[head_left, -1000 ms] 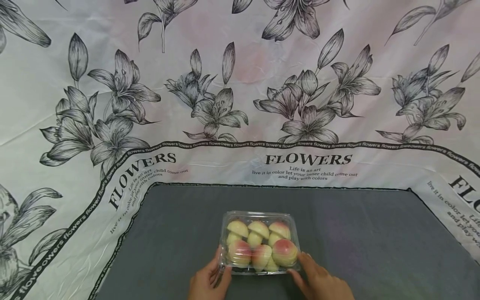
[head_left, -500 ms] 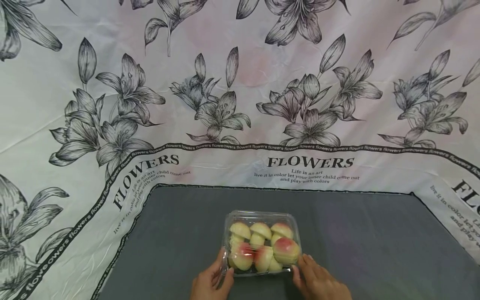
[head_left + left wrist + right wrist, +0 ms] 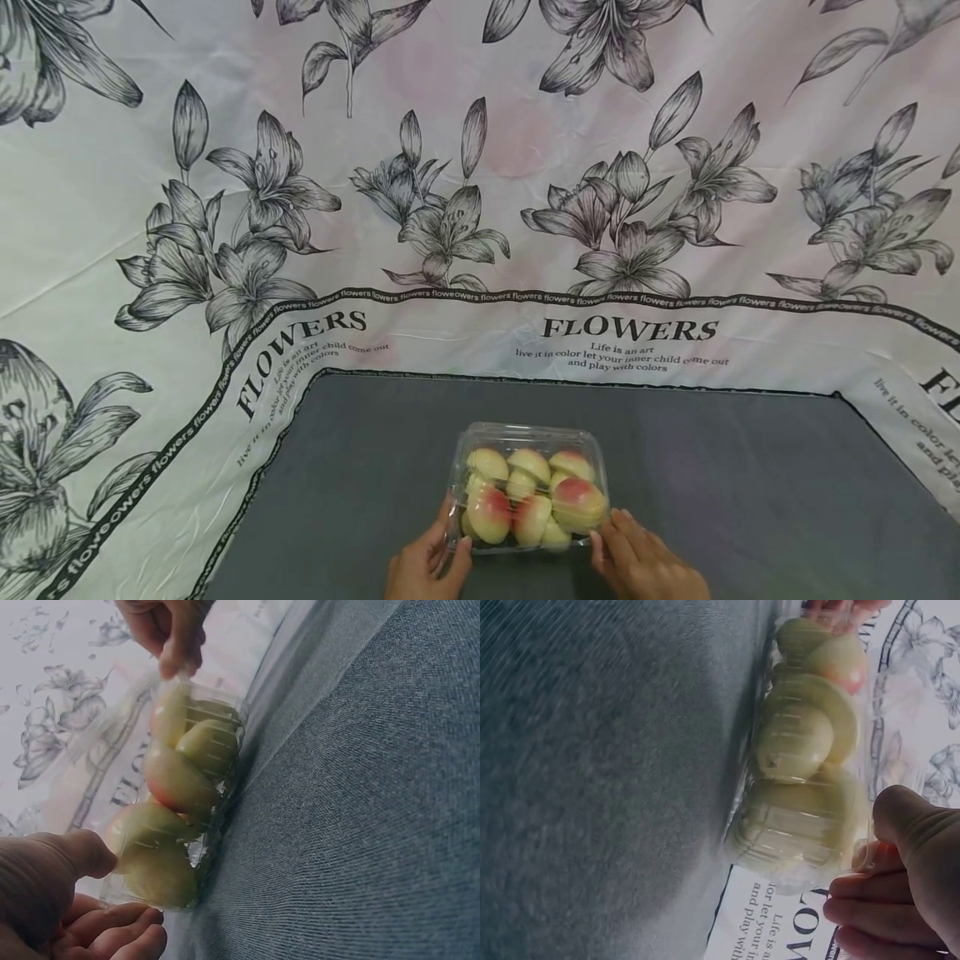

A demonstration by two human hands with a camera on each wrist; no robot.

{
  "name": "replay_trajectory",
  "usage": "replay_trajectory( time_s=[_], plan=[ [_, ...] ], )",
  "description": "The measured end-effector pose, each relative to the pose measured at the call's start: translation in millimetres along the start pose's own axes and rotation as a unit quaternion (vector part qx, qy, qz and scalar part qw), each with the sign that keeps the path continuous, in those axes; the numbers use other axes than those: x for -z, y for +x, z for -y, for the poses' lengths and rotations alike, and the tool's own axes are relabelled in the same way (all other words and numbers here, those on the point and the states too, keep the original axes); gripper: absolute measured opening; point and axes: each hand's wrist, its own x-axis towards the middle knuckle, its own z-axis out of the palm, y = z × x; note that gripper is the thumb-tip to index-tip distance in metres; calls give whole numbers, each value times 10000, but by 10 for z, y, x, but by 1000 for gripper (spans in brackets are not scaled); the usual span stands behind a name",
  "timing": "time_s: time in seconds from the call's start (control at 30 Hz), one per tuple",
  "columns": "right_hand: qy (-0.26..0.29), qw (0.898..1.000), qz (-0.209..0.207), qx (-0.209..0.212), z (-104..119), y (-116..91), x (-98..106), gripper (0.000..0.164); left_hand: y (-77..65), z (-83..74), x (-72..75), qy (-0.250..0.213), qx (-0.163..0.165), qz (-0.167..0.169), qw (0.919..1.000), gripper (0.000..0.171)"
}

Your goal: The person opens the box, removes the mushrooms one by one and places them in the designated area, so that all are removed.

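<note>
A clear plastic clamshell box [image 3: 517, 430] stands in the middle front of the head view, its lid closed. Inside lie several pale yellow mushroom-shaped pieces with red-blushed caps [image 3: 577, 500]; they look like fruit, but their kind is unclear. My left hand [image 3: 429, 562] pinches the box's near left corner, thumb in front and fingers along the side. At the near right corner my right hand [image 3: 651, 558] pinches it likewise. In the right wrist view, the right thumb [image 3: 907, 814] is at the box's edge with the fingers below. Whether the base touches the table cannot be told.
Dark grey ribbed cloth [image 3: 360, 467] covers the table surface around the box. Behind and to the sides rises a white cloth [image 3: 495, 150] printed with black lilies and lettering, edged by a dark border line [image 3: 525, 296].
The whole scene has shifted slightly right as the head view turned. Both hands keep their hold on the box, which is turned a little, and the front-left piece inside has tilted.
</note>
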Motion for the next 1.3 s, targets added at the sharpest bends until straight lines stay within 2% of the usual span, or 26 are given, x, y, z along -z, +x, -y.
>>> replay_trajectory(
  time_s=[0.13,0.2,0.27,0.33,0.43,0.6,0.63,0.67,0.73,0.8,0.87,1.0,1.13,1.3],
  plan=[
    [88,9984,-515,219,-40,55,-10,49,-29,-3,-9,208,-170,-179,9995,67],
    [151,9983,-558,123,-67,129,39,48,-33,-8,-10,252,-242,-193,9992,67],
    [200,9993,-309,-93,-100,226,118,49,-30,-5,-11,234,-277,-186,9992,67],
    [227,9990,134,-351,-133,322,204,53,-19,-3,-9,118,-218,-110,9996,68],
    [270,9945,696,-728,-181,436,284,56,-12,6,-10,122,-165,-111,9997,69],
    [562,9843,990,-1349,-270,581,301,57,-13,-9,-12,151,-135,-81,9998,71],
    [651,9824,1042,-1405,-294,617,297,55,-12,-17,-10,127,-127,-61,9998,71],
    [764,9803,1090,-1459,-316,655,294,47,-12,-26,-9,128,-114,-45,9998,71],
    [965,9773,1128,-1514,-363,740,275,29,-9,-39,-8,116,-86,-13,9999,71],
    [1128,9744,1166,-1557,-410,831,241,22,-8,-49,-7,127,-64,-7,9999,71],
    [1256,9720,1155,-1618,-458,911,184,31,-4,-50,-8,122,-41,-26,9999,72],
    [1431,9659,1240,-1763,-562,1019,55,27,-6,-41,-21,89,17,-48,9999,73],
    [1613,9591,1306,-1924,-652,1058,-69,28,-13,-34,-37,-13,118,-40,9999,75],
    [1963,9467,1316,-2189,-743,1052,-245,39,-6,-41,-33,-1,151,-30,9999,75]
  ],
)
